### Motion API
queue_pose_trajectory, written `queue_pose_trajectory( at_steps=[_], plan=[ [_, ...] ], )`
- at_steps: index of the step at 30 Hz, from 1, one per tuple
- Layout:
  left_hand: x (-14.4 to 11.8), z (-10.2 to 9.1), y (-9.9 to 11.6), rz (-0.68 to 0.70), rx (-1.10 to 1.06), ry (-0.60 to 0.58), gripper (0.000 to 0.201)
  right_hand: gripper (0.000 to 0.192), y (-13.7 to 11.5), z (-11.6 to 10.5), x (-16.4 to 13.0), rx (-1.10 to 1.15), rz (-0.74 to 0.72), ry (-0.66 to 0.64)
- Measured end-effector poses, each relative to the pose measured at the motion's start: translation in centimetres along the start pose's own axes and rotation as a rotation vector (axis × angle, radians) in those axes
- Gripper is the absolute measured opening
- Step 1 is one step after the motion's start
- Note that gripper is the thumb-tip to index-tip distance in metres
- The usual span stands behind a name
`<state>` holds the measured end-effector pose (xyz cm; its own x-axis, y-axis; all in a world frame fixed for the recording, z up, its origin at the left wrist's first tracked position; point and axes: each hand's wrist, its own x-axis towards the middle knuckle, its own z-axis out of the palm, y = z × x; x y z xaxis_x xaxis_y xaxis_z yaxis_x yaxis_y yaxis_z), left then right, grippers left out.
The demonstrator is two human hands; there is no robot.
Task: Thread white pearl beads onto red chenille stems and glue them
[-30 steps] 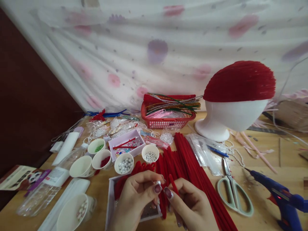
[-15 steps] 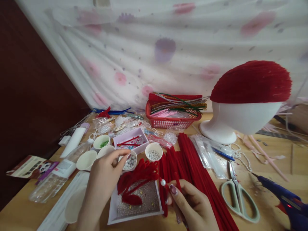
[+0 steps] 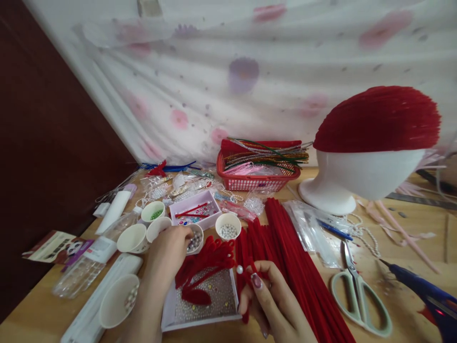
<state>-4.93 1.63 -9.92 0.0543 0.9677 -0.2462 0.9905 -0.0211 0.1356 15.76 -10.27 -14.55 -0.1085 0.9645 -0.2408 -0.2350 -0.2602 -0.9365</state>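
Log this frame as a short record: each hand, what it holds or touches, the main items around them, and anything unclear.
left hand: reaching into a paper cup of silver beads, fingertips at its rim
right hand: pinching a red pipe cleaner with a white pearl bead at its tip
under hands: white tray holding bent red pipe-cleaner pieces and small beads
right of hands: pile of red pipe cleaners, scissors, blue glue gun
back: red basket, foam head capped in red
unclear: whether the left fingers grip a bead
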Motion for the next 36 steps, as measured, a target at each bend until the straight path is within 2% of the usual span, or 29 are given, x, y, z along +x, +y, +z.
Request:
queue_pose_trajectory(
  at_steps=[5, 8, 10, 13, 18, 22, 24, 28, 36],
  plan=[
    [0.0, -0.1, 0.3, 0.059, 0.015, 0.018, 0.03, 0.046, -0.4, 0.2, 0.0, 0.043, -0.006, 0.06],
    [-0.4, -0.2, 0.1, 0.108, -0.004, 0.047, 0.035, 0.046, -1.0, 0.2, 0.3, 0.025, -0.034, 0.052],
    [-0.9, -0.4, -0.1, 0.17, -0.114, 0.111, 0.034, 0.045, -1.3, 0.3, 0.4, -0.018, -0.063, 0.035],
    [-2.1, -0.5, -0.1, 0.202, -0.481, 0.183, 0.026, 0.039, -1.7, 0.7, 0.3, -0.061, -0.125, 0.12],
    [-5.4, 0.1, 2.1, 0.112, -1.256, 0.05, 0.028, 0.029, -2.6, 1.6, -0.8, -0.08, -0.239, 0.259],
    [-7.2, 1.2, 3.7, 0.112, -1.576, -0.079, 0.035, 0.018, -3.0, 2.0, -1.8, -0.173, -0.372, 0.289],
    [-7.6, 1.8, 4.0, 0.137, -1.654, -0.149, 0.037, 0.02, -2.9, 2.2, -2.3, -0.159, -0.349, 0.293],
    [-7.7, 2.8, 4.0, 0.161, -1.715, -0.244, 0.037, 0.032, -2.6, 2.5, -3.3, -0.081, -0.208, 0.295],
    [-8.6, 2.5, 4.5, 0.139, -1.801, -0.246, 0.036, 0.033, -2.9, 2.8, -3.9, -0.13, -0.218, 0.273]
  ],
)
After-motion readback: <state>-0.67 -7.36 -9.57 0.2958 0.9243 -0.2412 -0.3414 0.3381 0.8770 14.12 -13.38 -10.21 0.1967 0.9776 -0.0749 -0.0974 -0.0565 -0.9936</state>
